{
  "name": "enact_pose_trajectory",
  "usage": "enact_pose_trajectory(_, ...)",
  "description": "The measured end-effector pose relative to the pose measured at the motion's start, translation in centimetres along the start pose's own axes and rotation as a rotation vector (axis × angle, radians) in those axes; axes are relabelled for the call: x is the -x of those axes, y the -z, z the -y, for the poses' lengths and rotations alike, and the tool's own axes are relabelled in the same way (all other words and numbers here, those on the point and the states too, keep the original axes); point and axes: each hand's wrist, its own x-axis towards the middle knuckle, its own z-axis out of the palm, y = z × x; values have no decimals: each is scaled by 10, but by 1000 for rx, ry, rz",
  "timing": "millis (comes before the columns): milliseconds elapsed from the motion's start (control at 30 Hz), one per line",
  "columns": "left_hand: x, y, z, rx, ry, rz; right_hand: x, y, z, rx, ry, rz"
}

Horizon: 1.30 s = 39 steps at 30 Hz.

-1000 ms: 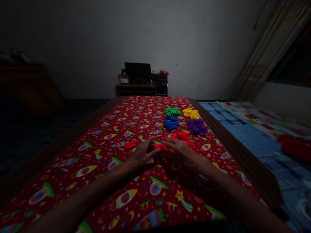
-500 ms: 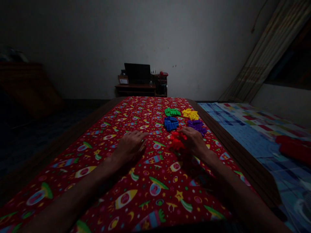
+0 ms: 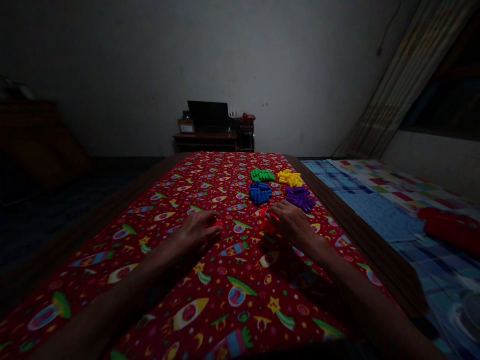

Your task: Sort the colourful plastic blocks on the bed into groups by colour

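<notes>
My left hand (image 3: 195, 231) is over the cloth left of the piles. Its thumb and forefinger are pinched on a small red plastic piece (image 3: 219, 223), of which only a part shows. My right hand (image 3: 290, 220) reaches over a small pile of red plastic pieces (image 3: 268, 227), fingers bent down onto it. Whatever lies between those fingertips is hidden. Beyond it are piles of short rod-like pieces: blue (image 3: 260, 194), purple (image 3: 300, 198), green (image 3: 263, 175) and yellow (image 3: 290, 178).
A red cloth (image 3: 240, 280) with rockets and stars covers the long table, whose dark wooden edge (image 3: 360, 250) shows on the right. A bed with blue checked bedding (image 3: 348, 195) adjoins it. A dark screen (image 3: 209, 117) stands on a desk by the wall.
My left hand has drawn slightly nearer and its fingers have closed; a red piece now shows at its fingertips. My right hand has shifted left and nearer over the red pile.
</notes>
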Motion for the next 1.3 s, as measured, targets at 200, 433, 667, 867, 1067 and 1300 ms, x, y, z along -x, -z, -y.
enact_pose_trajectory(200, 4, -48, -21, 521, 9, 243, 6, -24, 35, -156, 329, 36)
enact_pose_trajectory(433, 7, -48, -15, 630, 59, 265, -3, 1, 15, -46, 143, 55)
enact_pose_trajectory(667, -1, -41, -2, 352, -11, 120, 9, 28, -27, 393, -478, 100)
enact_pose_trajectory(867, -1, -34, -6, 187, -65, 109, 18, 9, -28, 393, -364, 211)
enact_pose_trajectory(1067, -1, -33, -6, 97, -111, 107, 7, 23, -31, 397, -511, 164)
enact_pose_trajectory(1300, -12, -9, 33, -352, -192, -97, 11, 14, -91, 306, -757, -138)
